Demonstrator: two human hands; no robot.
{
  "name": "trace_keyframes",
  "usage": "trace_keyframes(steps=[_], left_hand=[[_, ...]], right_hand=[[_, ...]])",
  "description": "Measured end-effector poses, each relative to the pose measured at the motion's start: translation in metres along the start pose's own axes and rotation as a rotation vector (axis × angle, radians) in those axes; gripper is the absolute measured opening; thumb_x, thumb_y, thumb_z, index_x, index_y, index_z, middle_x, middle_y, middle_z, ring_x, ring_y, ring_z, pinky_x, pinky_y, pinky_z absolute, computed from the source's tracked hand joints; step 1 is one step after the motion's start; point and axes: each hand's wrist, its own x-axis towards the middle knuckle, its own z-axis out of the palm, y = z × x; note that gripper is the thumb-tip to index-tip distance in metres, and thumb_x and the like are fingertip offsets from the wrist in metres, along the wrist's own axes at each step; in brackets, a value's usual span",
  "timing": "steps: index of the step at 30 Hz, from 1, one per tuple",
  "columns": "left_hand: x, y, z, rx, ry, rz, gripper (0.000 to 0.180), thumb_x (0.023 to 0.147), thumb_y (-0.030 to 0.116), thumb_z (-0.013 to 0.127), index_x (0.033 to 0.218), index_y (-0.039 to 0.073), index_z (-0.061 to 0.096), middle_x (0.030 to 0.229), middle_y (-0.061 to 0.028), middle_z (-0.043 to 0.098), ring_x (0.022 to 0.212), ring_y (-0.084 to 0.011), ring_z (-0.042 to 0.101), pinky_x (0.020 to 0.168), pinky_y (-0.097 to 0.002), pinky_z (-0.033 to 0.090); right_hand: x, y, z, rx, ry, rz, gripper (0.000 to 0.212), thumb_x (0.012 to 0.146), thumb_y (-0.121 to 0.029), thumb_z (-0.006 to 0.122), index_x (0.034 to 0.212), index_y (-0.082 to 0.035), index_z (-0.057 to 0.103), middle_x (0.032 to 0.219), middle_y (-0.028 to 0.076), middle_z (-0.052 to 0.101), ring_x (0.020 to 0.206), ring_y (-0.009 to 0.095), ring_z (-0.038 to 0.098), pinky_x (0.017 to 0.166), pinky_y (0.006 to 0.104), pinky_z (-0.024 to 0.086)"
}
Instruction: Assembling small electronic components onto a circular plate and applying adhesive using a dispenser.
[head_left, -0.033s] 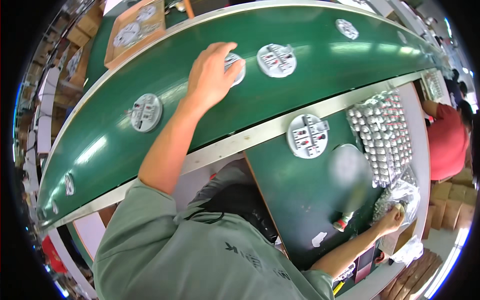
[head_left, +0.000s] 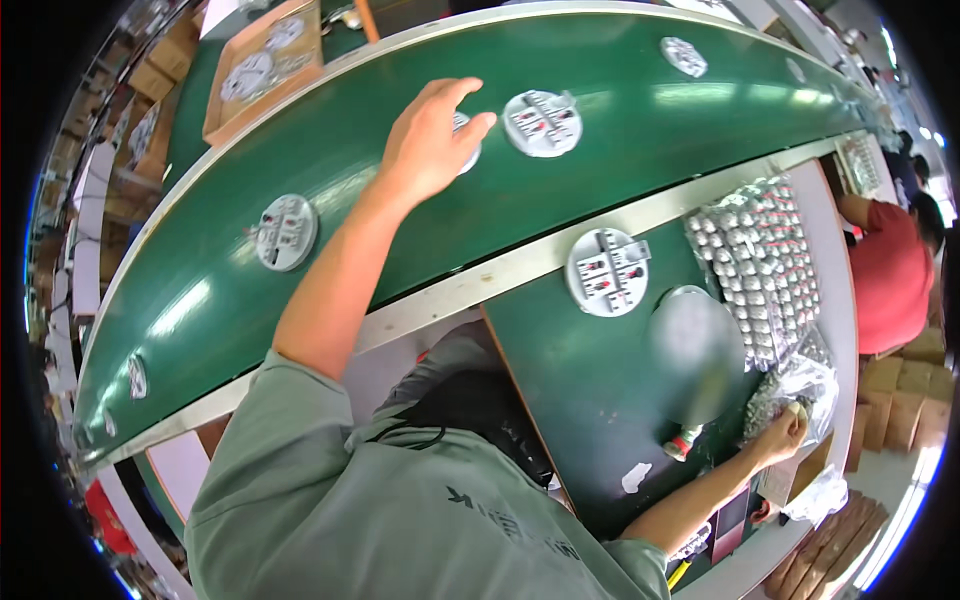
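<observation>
"Now, what has changed at the left hand (head_left: 428, 140)?"

"Little: thumb and forefinger apart, it has shifted slightly rightward over a white disc (head_left: 471, 161) on the green belt (head_left: 620, 150); the disc's handling shows no clear advance."

"And the right hand (head_left: 783, 436)?"

"At a clear bag (head_left: 815, 385); parted or pinching, one cannot tell."

Belt (head_left: 620, 130) green. Round plates (head_left: 542, 124) whitish, red and black bits. Shirt (head_left: 350, 510) grey-green, dark print. Bagged parts (head_left: 755, 260) silver in rows, red flecks. Co-worker's top (head_left: 885, 280) red. Blurred disc (head_left: 695, 335) probably pale grey.
</observation>
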Motion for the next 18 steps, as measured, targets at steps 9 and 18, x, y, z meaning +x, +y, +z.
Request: trace_keyframes(steps=[9, 18], left_hand=[[0.118, -0.036, 0.081, -0.225, -0.474, 0.248, 0.023, 0.099, 0.021, 0.073, 0.112, 0.003, 0.080, 0.096, -0.0115, 0.078, 0.085, -0.0251, 0.074, 0.081, -0.0367, 0.057], [-0.016, 0.078, 0.002, -0.114, -0.191, 0.336, 0.011, 0.103, 0.008, 0.067, 0.103, -0.002, 0.069, 0.092, -0.0167, 0.068, 0.079, -0.0286, 0.067, 0.071, -0.0377, 0.053]], right_hand=[[-0.017, -0.018, 0.015, 0.091, 0.005, -0.088, 0.028, 0.102, -0.017, 0.074, 0.121, 0.003, 0.074, 0.092, 0.007, 0.075, 0.081, 0.014, 0.068, 0.075, 0.0289, 0.055], [-0.028, -0.032, 0.001, 0.235, 0.093, 0.108, 0.027, 0.102, -0.016, 0.075, 0.120, 0.005, 0.072, 0.096, 0.007, 0.076, 0.087, 0.014, 0.072, 0.080, 0.0283, 0.057]])
